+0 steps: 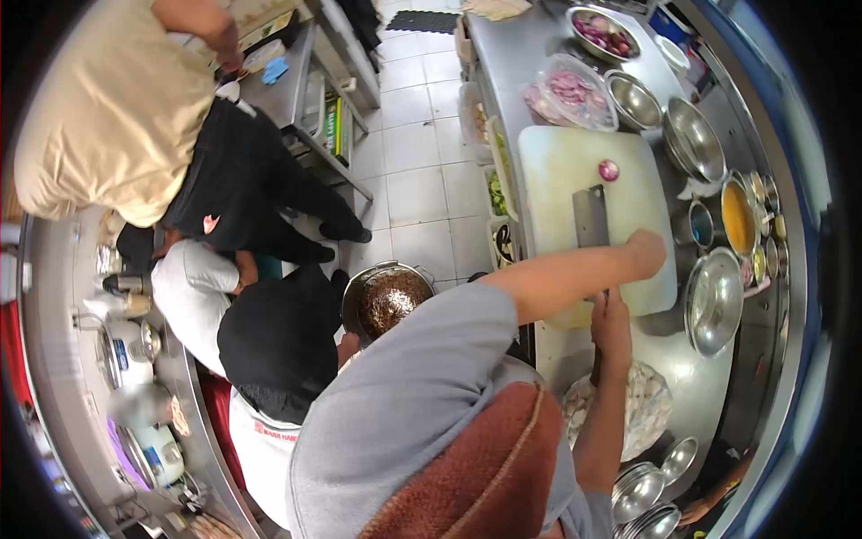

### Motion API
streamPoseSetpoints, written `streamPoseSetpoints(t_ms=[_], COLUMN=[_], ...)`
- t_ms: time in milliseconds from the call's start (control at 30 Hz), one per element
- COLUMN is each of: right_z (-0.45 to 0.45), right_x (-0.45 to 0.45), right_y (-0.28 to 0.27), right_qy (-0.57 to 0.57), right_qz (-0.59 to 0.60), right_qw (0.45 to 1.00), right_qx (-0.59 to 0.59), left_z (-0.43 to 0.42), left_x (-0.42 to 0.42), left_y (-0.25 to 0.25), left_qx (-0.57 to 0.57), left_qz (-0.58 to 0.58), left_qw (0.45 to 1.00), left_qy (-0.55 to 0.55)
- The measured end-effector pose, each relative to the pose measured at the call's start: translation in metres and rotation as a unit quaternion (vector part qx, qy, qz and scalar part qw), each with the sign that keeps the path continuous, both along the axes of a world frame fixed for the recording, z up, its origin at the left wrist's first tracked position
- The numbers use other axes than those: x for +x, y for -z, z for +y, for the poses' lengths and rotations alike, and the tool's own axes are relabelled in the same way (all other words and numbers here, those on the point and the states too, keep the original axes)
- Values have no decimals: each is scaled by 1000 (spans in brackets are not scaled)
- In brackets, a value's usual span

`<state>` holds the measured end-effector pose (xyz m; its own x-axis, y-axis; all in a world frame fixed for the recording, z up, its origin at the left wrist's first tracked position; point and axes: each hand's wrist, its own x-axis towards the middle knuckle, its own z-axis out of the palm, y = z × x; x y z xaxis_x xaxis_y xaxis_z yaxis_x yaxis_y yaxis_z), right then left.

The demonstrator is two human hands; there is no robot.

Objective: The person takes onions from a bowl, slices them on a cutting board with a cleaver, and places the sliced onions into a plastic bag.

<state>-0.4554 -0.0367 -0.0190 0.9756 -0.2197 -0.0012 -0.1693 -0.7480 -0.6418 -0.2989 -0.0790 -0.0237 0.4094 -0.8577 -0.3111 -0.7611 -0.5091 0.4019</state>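
My left hand point(648, 255) is a curled, closed shape over the right side of the large cutting board point(549, 171); whether anything is inside it is hidden. Below it, near the board's lower edge, my right hand point(611, 321) grips the handle of a cleaver point(590, 214). The wide blade lies over the board, pointing away from the right hand, and my left forearm crosses over part of the cleaver. A small red onion point(609, 171) sits on the board beyond the blade tip, apart from both hands.
Sliced onions point(575, 92) in a clear bag and a bowl of onions point(603, 34) stand beyond the board. Metal bowls point(714, 301) line its right side. A wrapped bundle point(642, 409) lies below. Two co-workers are at the left, one bending near a large pot point(391, 299).
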Motion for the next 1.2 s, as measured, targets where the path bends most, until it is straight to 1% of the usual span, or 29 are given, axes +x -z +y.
streamPoseSetpoints(t_ms=[33,67,100,133,167,200,233,300,333,367,400,433,467,500,533,567,633,667,733,767,833,867,933,967,1000,1067,1167,1200], right_z=[3,6,7,7,5,3,-2,-12,-19,-21,-24,-19,-17,-15,-13,-10,-5,-2,6,8,13,15,21,24,28,30,21,15], right_x=[1,3,3,3,4,4,4,-3,-6,-8,-10,-7,-8,-7,-4,-1,1,1,3,3,6,6,6,5,5,0,-2,-5], right_y=[-4,-10,-16,-23,-31,-34,-32,-23,-12,-10,-7,-18,-14,-12,-11,-10,-11,-14,-29,-32,-33,-33,-32,-32,-32,-32,-31,-30], right_qy=[15,42,68,79,101,123,132,122,96,94,92,113,123,121,121,121,114,123,119,134,130,144,142,158,153,162,154,162], right_qz=[0,36,73,75,121,168,172,128,56,57,58,123,136,101,82,64,33,38,94,96,102,101,134,131,128,120,104,75], right_qw=[1000,997,991,990,976,957,955,964,984,986,988,977,974,982,985,988,993,992,988,986,986,984,981,979,980,979,982,981], right_qx=[1,47,94,95,148,202,203,200,141,124,106,131,135,105,91,76,20,18,-18,-26,-2,-7,15,14,9,7,46,71], left_z=[15,29,38,47,57,67,78,107,118,136,148,167,170,182,189,192,196,194,185,180,174,173,174,174,174,177,176,177], left_x=[-1,0,0,1,3,4,8,25,39,55,73,84,108,112,124,131,140,147,155,153,137,128,110,102,92,75,57,55], left_y=[-17,-35,-48,-59,-67,-73,-77,-92,-95,-110,-115,-138,-122,-151,-155,-160,-165,-155,-122,-107,-85,-76,-56,-47,-36,-20,-19,-21], left_qx=[-91,-183,-183,-272,-358,-394,-428,-433,-421,-382,-371,-322,-353,-332,-363,-363,-337,-338,-353,-359,-307,-290,-252,-232,-231,-276,-239,-239], left_qz=[-6,-11,-6,26,60,66,72,48,53,53,77,37,29,8,-4,-1,43,51,150,157,184,191,197,196,196,207,201,210], left_qw=[995,981,981,959,928,915,900,900,905,921,924,944,935,943,932,932,939,938,924,920,934,937,946,951,952,934,947,946], left_qy=[29,57,69,76,81,59,37,27,34,55,55,58,30,6,2,5,-58,-51,11,24,1,-22,-55,-65,-49,-91,-77,-68])
